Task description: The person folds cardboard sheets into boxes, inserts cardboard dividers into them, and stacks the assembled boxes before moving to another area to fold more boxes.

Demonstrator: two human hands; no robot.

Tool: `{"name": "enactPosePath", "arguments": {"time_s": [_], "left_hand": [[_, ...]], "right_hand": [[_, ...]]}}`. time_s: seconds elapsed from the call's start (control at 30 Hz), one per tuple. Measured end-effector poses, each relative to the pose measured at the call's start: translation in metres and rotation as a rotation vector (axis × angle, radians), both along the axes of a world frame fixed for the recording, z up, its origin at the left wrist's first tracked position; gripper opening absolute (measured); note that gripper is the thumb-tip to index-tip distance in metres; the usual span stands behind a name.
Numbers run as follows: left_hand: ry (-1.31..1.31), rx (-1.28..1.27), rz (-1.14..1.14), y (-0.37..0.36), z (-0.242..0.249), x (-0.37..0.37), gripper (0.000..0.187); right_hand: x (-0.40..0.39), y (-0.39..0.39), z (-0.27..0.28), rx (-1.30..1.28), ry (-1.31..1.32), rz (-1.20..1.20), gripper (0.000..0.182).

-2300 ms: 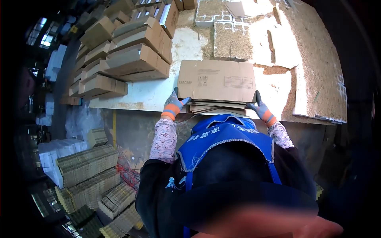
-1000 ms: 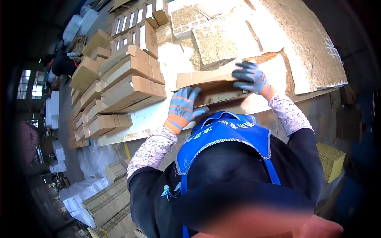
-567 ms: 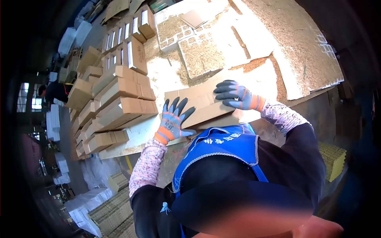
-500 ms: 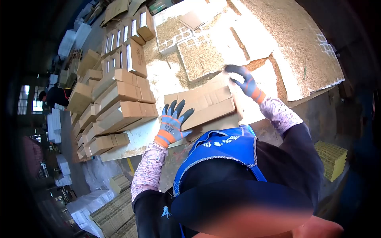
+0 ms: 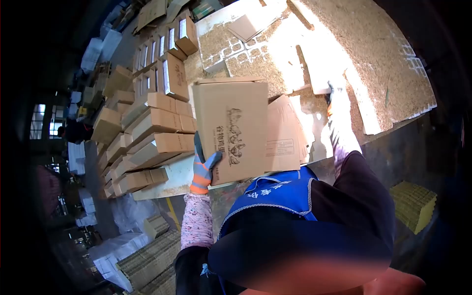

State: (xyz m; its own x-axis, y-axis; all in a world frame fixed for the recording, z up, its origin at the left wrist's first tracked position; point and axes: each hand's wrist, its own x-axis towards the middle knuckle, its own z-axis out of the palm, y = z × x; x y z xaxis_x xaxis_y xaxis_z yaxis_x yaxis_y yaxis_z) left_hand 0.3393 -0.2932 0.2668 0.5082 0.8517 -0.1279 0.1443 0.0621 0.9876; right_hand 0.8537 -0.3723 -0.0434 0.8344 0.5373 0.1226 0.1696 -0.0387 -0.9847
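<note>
My left hand (image 5: 205, 166), in a grey and orange glove, grips the lower left edge of a brown cardboard box (image 5: 241, 128). The box is tipped up so its printed face, with dark lettering and a drawing of birds, shows toward me. Behind its right side lie flat cardboard sheets (image 5: 284, 140), one with a small printed panel. My right hand (image 5: 332, 96) is stretched far forward into bright sunlight, fingertips right at the near end of a white slab (image 5: 319, 69). Glare and the hand's angle hide how its fingers are set.
Stacked cardboard boxes (image 5: 164, 120) crowd the table's left side. Trays of brown crumbly material (image 5: 388, 73) cover the back and right. A loose cardboard piece (image 5: 244, 28) lies on the far trays. A yellowish block (image 5: 414, 204) stands on the floor at right; another person (image 5: 77, 132) is far left.
The folded cardboard lying before me is now a box tipped up in my left hand, which has closed on its edge. My right hand has left the cardboard and reached forward and right.
</note>
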Motion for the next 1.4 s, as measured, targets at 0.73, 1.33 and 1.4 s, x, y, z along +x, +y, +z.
{"name": "enactPosePath", "arguments": {"time_s": [0.73,1.33,1.4], "left_hand": [[-0.336,-0.757,0.266,-0.022,-0.155,-0.043,0.044],[-0.38,-0.776,0.274,-0.029,-0.139,-0.03,0.04],[-0.409,-0.807,0.316,-0.036,-0.141,-0.027,0.039]], "right_hand": [[-0.199,-0.091,0.179,0.139,0.708,0.537,0.066],[-0.272,-0.061,0.182,-0.112,0.415,0.808,0.073],[-0.276,-0.06,0.174,-0.166,0.406,0.865,0.072]]}}
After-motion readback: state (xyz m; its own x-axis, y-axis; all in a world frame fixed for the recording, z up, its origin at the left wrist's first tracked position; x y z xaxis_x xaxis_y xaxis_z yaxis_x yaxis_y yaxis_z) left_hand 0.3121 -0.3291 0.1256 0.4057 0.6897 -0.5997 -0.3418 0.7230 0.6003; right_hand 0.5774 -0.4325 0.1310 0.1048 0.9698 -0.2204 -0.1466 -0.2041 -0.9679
